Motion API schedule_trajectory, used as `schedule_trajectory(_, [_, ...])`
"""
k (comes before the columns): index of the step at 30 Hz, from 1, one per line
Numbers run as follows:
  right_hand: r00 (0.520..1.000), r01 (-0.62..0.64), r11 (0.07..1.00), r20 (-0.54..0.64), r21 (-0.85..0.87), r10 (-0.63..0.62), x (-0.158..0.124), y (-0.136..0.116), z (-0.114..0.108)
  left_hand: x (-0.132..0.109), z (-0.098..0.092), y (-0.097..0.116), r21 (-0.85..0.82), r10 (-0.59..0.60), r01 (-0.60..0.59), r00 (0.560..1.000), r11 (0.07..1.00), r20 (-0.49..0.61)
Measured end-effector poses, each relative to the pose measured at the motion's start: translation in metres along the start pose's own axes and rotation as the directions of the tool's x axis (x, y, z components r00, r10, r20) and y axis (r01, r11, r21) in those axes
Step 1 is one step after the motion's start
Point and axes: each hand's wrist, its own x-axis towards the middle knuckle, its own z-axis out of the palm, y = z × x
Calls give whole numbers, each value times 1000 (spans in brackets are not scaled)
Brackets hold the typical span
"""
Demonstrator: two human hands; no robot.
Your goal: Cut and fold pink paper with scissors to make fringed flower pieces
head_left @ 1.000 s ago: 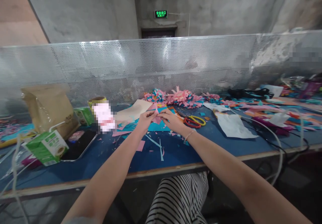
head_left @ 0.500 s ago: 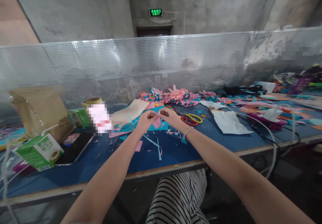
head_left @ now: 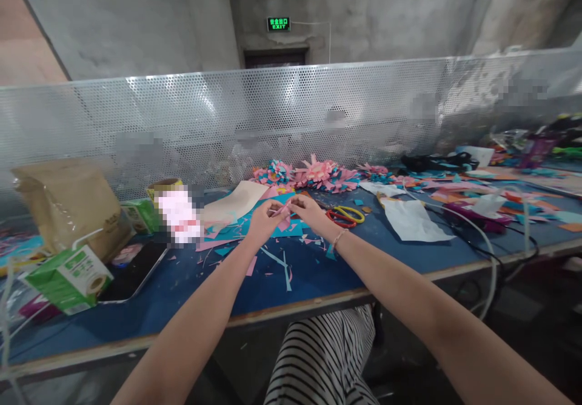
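Observation:
A small piece of pink paper (head_left: 285,208) is pinched between my two hands above the middle of the table. My left hand (head_left: 267,218) grips it from the left with fingers closed. From the right, my right hand (head_left: 308,212) has its thumb and forefinger on the same piece. Under the hands lies a blue paper sheet (head_left: 295,229) with pink and blue scraps around it. Scissors with red and yellow handles (head_left: 345,215) rest just right of my right hand. Behind the hands sit pink and blue paper flowers (head_left: 318,171).
Along the table's back runs a perforated metal screen (head_left: 218,114). On the left stand a brown paper bag (head_left: 73,205), a green and white carton (head_left: 70,277) and a dark tablet-like slab (head_left: 134,271). To the right are white paper (head_left: 413,220) and a pale cable (head_left: 493,277).
Both hands stay close together on the pink paper, and their fingers have shifted slightly. The whole view has moved a little. Nothing has been put down.

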Motion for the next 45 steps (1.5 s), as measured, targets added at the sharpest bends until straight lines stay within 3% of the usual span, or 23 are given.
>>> schedule_trajectory(14, [996, -89, 973, 6, 215, 90, -3, -7, 6, 3, -7, 7, 23, -37, 39, 996, 999, -82])
schedule_trajectory(30, [994, -85, 984, -58, 160, 95, -4, -10, -2, 2, -9, 5, -25, -38, 37, 999, 999, -36])
schedule_trajectory(45, [990, -85, 974, -96, 210, 107, -2, -9, -8, 2, -10, 3, 86, 29, -25, 999, 996, -36])
